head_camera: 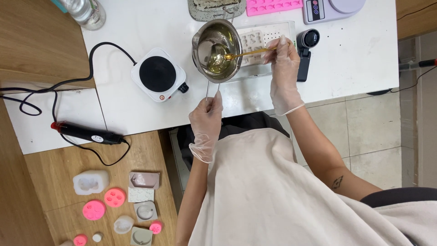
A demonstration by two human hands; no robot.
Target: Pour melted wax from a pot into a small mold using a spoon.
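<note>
Melting pot [217, 44] between hotplate [158, 74] and mould tray [266, 43]

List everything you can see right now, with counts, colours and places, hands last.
metal pot: 1, silver, clear liquid inside, on white table, over the tray
spoon: 1, gold, bowl in the pot
tray: 1, white, behind the pot
hot plate: 1, white with black top, left of the pot
scale: 1, pale lilac, table's far edge
pink mould: 1, far edge
bottle: 1, clear, far left
heat tool: 1, black, red tip, on the lower surface
small moulds: about ten, pink, white, grey, wooden floor
left hand: gloved, holds the pot's handle
right hand: gloved, holds the spoon
</note>
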